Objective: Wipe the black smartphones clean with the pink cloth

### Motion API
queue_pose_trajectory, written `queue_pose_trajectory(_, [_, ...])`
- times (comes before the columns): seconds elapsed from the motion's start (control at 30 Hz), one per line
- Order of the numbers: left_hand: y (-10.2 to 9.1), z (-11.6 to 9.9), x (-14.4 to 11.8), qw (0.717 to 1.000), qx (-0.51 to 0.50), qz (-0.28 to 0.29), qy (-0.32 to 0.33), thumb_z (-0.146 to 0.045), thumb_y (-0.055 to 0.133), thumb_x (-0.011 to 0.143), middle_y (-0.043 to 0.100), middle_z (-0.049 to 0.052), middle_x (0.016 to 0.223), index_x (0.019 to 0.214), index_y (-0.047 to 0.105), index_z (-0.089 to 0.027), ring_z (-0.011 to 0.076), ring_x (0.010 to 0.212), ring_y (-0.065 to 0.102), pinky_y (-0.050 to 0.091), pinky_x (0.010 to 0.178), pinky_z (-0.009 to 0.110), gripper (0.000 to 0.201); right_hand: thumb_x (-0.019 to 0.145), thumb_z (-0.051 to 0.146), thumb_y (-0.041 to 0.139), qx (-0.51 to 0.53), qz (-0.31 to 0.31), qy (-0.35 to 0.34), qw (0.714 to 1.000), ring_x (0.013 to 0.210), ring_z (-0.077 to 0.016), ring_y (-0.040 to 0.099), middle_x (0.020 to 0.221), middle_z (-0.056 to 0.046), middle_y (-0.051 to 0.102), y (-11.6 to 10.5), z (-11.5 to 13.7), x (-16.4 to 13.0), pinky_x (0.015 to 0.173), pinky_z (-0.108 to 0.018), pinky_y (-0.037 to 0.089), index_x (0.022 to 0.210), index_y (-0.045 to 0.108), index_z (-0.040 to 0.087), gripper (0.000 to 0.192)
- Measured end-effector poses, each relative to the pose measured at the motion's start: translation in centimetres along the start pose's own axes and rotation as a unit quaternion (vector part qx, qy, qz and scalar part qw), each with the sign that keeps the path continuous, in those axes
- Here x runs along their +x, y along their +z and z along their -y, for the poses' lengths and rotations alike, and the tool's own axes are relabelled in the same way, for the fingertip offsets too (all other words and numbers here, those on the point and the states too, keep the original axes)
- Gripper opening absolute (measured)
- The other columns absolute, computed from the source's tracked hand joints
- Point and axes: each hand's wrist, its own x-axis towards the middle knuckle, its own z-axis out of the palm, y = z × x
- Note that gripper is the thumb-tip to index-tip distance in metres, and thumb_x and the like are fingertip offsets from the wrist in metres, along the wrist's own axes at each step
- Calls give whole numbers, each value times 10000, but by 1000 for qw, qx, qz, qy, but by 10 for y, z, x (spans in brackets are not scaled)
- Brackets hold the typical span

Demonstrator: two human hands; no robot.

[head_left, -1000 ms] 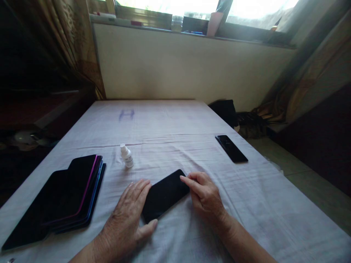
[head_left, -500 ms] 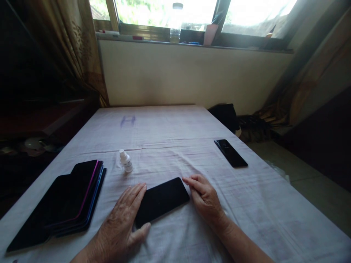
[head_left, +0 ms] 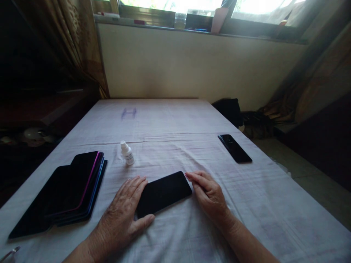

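A black smartphone (head_left: 164,191) lies screen up and slanted on the white cloth. My left hand (head_left: 122,210) is closed across its left end, fingers along the far edge and thumb at the near edge. By the phone's right end, my right hand (head_left: 210,195) has its fingers pinched together. Whatever that pinch holds, if anything, is hidden. A small white bottle with a cap (head_left: 127,153) stands upright beyond my left hand. To the left is a stack of dark phones or tablets (head_left: 63,190) with pink and blue edges.
Another black phone (head_left: 235,148) rests near the right edge of the cloth-covered table (head_left: 170,120). A thin metallic item (head_left: 12,252) shows at the lower left corner. Beyond the table are a wall (head_left: 164,65) and a window sill with several items; a dark bag-like thing (head_left: 227,109) is at the right.
The view has tilted down slightly, so everything sits higher in the picture and the thin metallic item shows more at lower left. Both hands keep nearly the same places around the phone.
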Motion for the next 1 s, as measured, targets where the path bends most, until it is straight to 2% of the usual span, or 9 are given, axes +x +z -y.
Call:
queue_pose_trajectory(0.2, [0, 1, 0, 1000, -4, -1, -1, -513, 623, 865, 482, 147, 1492, 1501, 328, -178, 338, 1365, 457, 394, 1121, 498, 778, 921, 160, 572, -6, 7, 5, 1000, 842, -173, 661, 894, -37, 699, 2, 4, 2, 756, -291, 540, 1068, 750, 253, 249])
queue_pose_trajectory(0.37, [-1, 3, 2, 1000, -16, -3, 5, -496, 631, 858, 477, 149, 1495, 1487, 359, -174, 337, 1373, 447, 391, 1127, 489, 757, 910, 150, 554, -16, 10, -4, 1000, 825, -172, 657, 873, -41, 681, -2, 1, 6, 740, -286, 544, 1043, 757, 248, 262])
queue_pose_trajectory(0.57, [-6, 4, 6, 999, -38, 31, -3, -489, 620, 861, 472, 143, 1503, 1482, 387, -185, 336, 1390, 427, 339, 1159, 504, 730, 907, 131, 531, -70, 83, -57, 992, 843, -179, 650, 892, -49, 686, -6, -4, 7, 748, -297, 544, 1041, 761, 262, 297])
queue_pose_trajectory(0.73, [-7, 3, 9, 998, -44, 39, -9, -491, 597, 876, 475, 167, 1493, 1455, 410, -157, 336, 1393, 422, 342, 1154, 519, 694, 907, 113, 519, -143, 112, -95, 979, 847, -191, 646, 913, -65, 694, -5, -7, 6, 751, -320, 541, 1030, 770, 248, 311])
queue_pose_trajectory(1.0, [-4, 3, 9, 998, -43, 34, -17, -491, 599, 871, 478, 166, 1489, 1447, 420, -157, 326, 1392, 423, 342, 1154, 502, 689, 889, 80, 519, -112, 173, -125, 970, 822, -171, 626, 902, -59, 664, -25, 1, -6, 740, -302, 534, 1097, 746, 256, 356])
